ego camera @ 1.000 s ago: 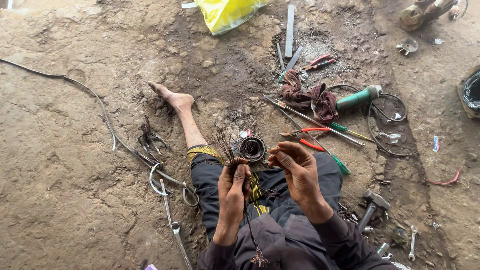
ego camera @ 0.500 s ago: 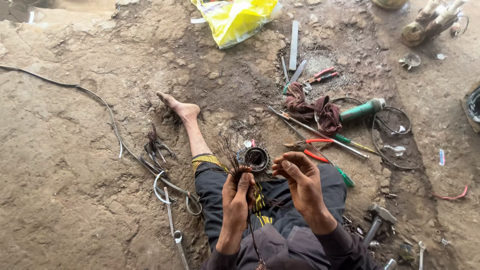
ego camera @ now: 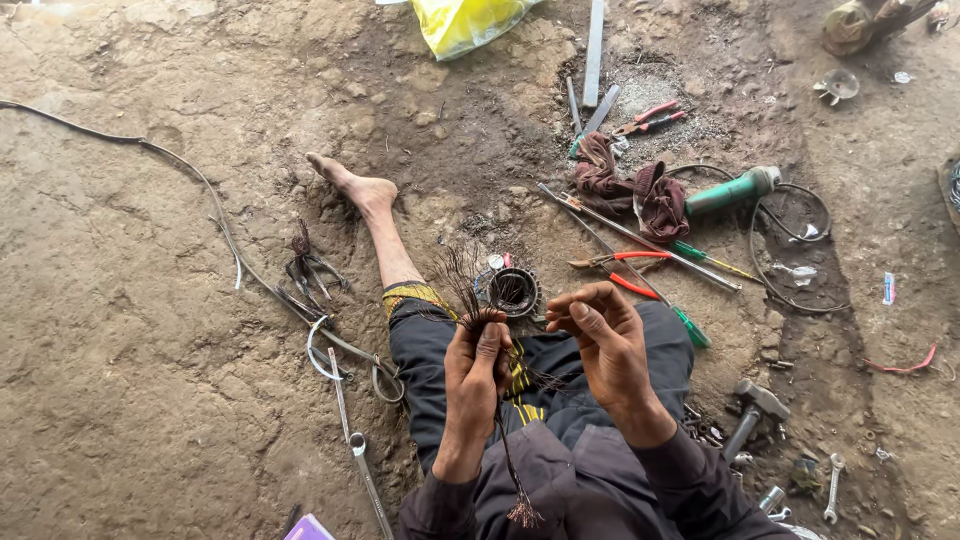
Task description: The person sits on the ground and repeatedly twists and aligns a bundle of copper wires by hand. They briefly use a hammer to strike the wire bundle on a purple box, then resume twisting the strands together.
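Note:
I sit on a dirt floor with one bare leg stretched out. My left hand point(ego camera: 474, 372) is closed around a bundle of thin dark copper wires point(ego camera: 462, 280), whose frayed ends fan upward and whose tail hangs down past my wrist. My right hand point(ego camera: 602, 338) is beside it, fingers pinched together, seemingly on a fine strand from the bundle. A round motor stator point(ego camera: 513, 291) lies on the ground just beyond my hands, near my knee.
Red-handled pliers point(ego camera: 618, 270), a green screwdriver point(ego camera: 690, 326), a green power tool point(ego camera: 733, 191) with its cord, dark red rags point(ego camera: 630, 188), a hammer point(ego camera: 748, 412), wrenches point(ego camera: 833, 487) and metal rods lie to the right. A yellow bag point(ego camera: 468, 22) sits ahead. A cable point(ego camera: 190, 175) and scrap wire lie left.
The view has shifted slightly. My hands stay close together over my lap, with the right fingers still working at the wire bundle held in the left.

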